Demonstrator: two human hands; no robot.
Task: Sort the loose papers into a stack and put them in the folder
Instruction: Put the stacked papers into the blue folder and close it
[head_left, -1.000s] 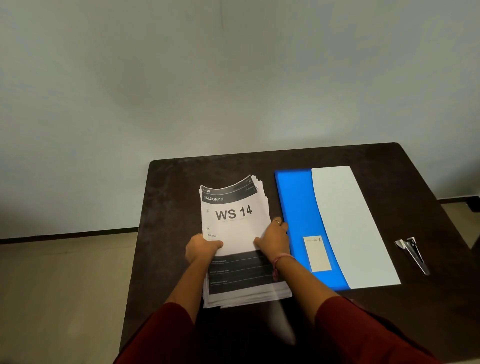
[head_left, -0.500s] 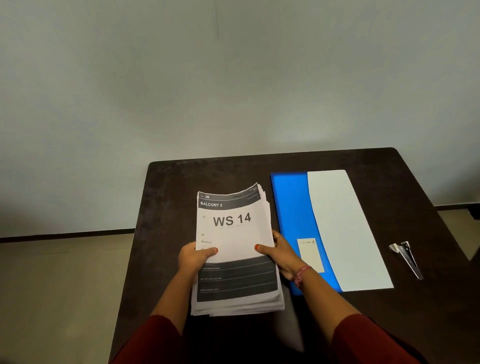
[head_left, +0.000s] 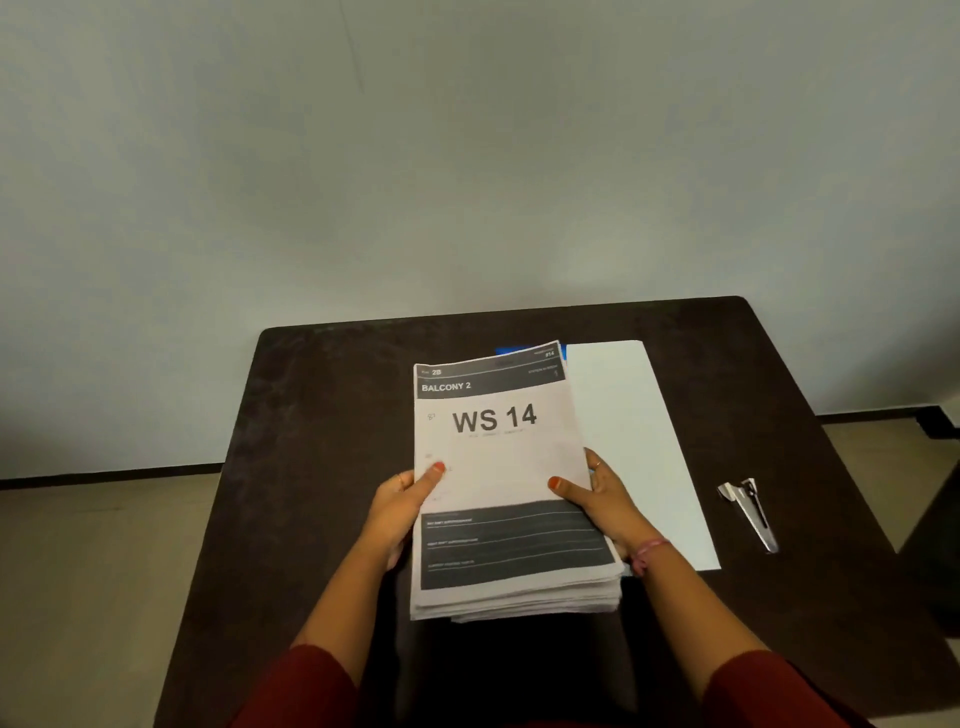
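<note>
A thick stack of papers (head_left: 498, 457), its top sheet printed "WS 14" and "BALCONY 2", is lifted off the dark table (head_left: 322, 426). My left hand (head_left: 400, 509) grips the stack's left edge, thumb on top. My right hand (head_left: 602, 499) grips the right edge the same way. The open folder (head_left: 628, 436) lies behind and to the right of the stack. Its pale flap shows, while only a sliver of its blue side peeks out above the stack's far edge.
A metal clip (head_left: 750, 512) lies on the table to the right of the folder. A plain wall stands behind the table, and floor shows at the left and right.
Both hands went from pressing on the stack as it lay on the table to gripping its side edges. The stack rose and shifted right, and it now covers most of the folder's blue side.
</note>
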